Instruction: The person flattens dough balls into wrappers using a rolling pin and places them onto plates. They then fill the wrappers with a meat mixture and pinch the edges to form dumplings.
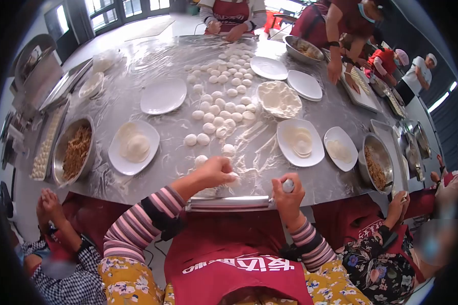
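Note:
My left hand [213,172] is closed above the table's near edge, its fingertips pinching a small piece of white dough [234,179]. Just below it, a shiny metal roller [230,204] lies along the edge. My right hand [289,197] is wrapped round a grey, round-ended handle [288,185] at the roller's right end; whether the two are joined is hidden. Close to my left hand sit a dough ball [228,150] and another dough ball [201,160], partly covered by the hand. Many more dough balls [219,112] spread up the middle of the floured table.
Plates with flat dough wrappers stand left [152,147] and right [313,152]. A bowl of flour [279,99] is beyond. Bowls of filling stand at left [74,152] and right [375,161]. Co-workers sit on both sides; others stand across the metal table [188,152].

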A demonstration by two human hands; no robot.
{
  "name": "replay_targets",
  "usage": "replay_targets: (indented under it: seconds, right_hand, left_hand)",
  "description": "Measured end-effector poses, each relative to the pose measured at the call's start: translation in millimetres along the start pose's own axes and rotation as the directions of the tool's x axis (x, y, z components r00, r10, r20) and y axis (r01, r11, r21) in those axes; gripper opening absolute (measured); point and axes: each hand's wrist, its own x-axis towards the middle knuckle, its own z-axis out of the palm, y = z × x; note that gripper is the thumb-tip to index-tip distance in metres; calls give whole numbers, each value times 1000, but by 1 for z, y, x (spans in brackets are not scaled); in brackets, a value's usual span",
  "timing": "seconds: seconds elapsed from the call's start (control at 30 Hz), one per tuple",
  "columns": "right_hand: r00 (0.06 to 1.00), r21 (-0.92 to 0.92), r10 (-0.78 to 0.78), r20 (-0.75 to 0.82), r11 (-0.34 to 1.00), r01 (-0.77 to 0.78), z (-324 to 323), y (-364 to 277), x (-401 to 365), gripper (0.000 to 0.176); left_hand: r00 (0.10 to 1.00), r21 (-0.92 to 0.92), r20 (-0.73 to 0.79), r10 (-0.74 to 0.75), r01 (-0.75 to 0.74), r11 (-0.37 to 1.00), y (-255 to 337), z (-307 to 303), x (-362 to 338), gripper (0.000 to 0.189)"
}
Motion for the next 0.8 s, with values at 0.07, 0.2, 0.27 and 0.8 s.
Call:
replay_targets:
  seconds: [0.07, 0.2, 0.27, 0.8]
  right_hand:
    - [995, 10, -101, 6, 995, 101, 6, -22, 26, 22]
    - [960, -70, -279, -40, 959, 276, 31, -21, 61, 22]
    - [967, -102, -248, -54, 965, 241, 34, -3, 52, 22]
    - [977, -148, -183, -111, 975, 166, 35, 13, 35, 22]
  left_hand:
    - [998, -69, -14, 58, -58, 996, -7, 15, 2, 15]
    - [997, -70, -48, 59, -62, 996, 6, 20, 13, 12]
    - [996, -5, -64, 54, -54, 999, 6, 25, 13, 11]
    - [993, 160, 61, 100, -109, 981, 11, 25, 12, 10]
